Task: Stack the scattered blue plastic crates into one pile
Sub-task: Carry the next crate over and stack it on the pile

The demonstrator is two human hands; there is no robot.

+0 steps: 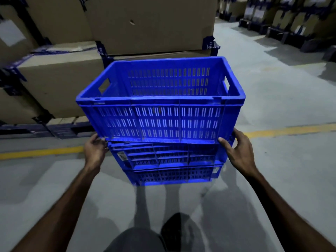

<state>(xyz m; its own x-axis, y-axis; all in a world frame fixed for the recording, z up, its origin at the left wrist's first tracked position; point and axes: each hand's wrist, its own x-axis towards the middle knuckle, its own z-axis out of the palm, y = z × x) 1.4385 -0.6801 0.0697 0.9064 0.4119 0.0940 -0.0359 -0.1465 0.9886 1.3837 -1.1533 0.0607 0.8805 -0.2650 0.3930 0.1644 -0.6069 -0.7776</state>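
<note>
This is a warehouse. Large cardboard cartons (60, 84) with blue corner straps stand stacked on dark pallets (45, 129) at the left, more palletised cartons (283, 19) line the far right, and a yellow lane line (291, 130) crosses the grey concrete floor (272, 91).

We see the top crate (160, 106) in blue moulded plastic with slotted walls and a slight sheen. The boxes (60, 84) behind it look like matt brown cardboard, and the floor (272, 179) like smooth, dull grey concrete.
</note>
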